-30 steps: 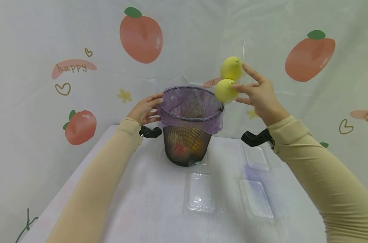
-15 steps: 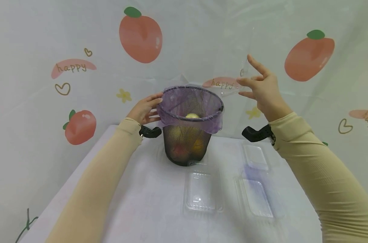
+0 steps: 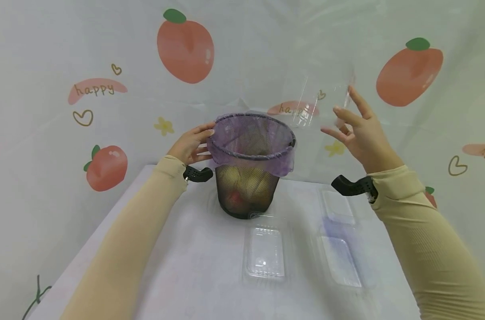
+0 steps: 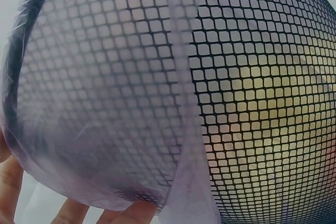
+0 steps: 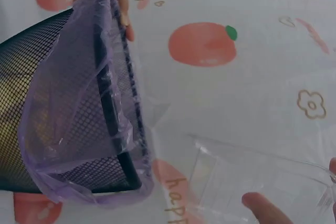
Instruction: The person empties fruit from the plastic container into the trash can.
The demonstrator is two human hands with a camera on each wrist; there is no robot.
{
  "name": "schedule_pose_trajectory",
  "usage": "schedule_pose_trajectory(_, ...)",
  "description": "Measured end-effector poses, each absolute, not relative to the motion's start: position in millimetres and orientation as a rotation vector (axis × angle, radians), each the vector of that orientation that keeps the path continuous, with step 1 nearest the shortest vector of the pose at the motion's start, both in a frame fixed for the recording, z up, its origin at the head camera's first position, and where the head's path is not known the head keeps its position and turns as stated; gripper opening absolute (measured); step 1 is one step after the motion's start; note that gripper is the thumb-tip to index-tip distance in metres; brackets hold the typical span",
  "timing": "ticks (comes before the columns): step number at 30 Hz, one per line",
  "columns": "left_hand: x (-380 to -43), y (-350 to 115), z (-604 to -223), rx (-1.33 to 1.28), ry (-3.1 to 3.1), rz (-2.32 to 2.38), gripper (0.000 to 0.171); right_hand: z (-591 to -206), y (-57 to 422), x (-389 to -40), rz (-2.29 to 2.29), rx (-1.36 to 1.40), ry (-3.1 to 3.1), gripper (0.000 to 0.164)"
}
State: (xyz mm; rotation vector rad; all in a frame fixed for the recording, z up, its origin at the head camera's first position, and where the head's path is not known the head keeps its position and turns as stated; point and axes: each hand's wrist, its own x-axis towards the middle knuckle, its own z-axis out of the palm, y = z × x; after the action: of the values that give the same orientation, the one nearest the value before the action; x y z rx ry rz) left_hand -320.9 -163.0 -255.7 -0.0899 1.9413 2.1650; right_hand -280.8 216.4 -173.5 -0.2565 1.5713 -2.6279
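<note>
A black mesh wastebasket (image 3: 246, 157) stands upright, lined with a thin purple bag (image 3: 283, 166) folded over its rim. Yellow fruits (image 3: 240, 177) and a red one (image 3: 235, 198) show dimly through the mesh. My left hand (image 3: 189, 144) holds the basket at the left of its rim, over the bag; its fingertips (image 4: 137, 211) appear below the liner in the left wrist view. Raised to the right of the basket, my right hand (image 3: 364, 133) grips a clear plastic container (image 3: 306, 109) tipped on its side. Nothing shows inside the container (image 5: 262, 174) in the right wrist view.
Several clear plastic containers lie on the white tablecloth (image 3: 186, 275): one box (image 3: 265, 253) in front of the basket, another tray (image 3: 341, 262) to its right, and a farther tray (image 3: 338, 207) behind that. A fruit-printed backdrop (image 3: 242, 53) hangs close behind.
Two yellow fruits, held up in the container a second ago, have dropped into the basket. My right hand has then moved right with the emptied container; my left hand has stayed put.
</note>
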Motion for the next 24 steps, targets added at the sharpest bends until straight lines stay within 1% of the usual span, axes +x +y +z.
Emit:
schedule_pose_trajectory(3,-321,-163,-255,-0.091,1.938,2.165,0.048,-182,229,-283,-2.692,-0.206,1.404,0.062)
schedule_pose_trajectory(10,-320,-163,-252,-0.112,1.936,2.165,0.048,-201,255,-284,-2.765,-0.114,1.087,0.060)
schedule_pose_trajectory(14,-320,-162,-252,-0.120,1.931,2.174,0.048,-211,270,-284,-2.779,-0.045,0.860,0.050)
schedule_pose_trajectory(17,-320,-162,-252,-0.121,1.930,2.177,0.048,-220,279,-284,-2.784,0.009,0.770,0.046)
schedule_pose_trajectory(24,-320,-163,-252,-0.124,1.932,2.177,0.047,-242,292,-281,-2.762,0.092,0.702,0.049)
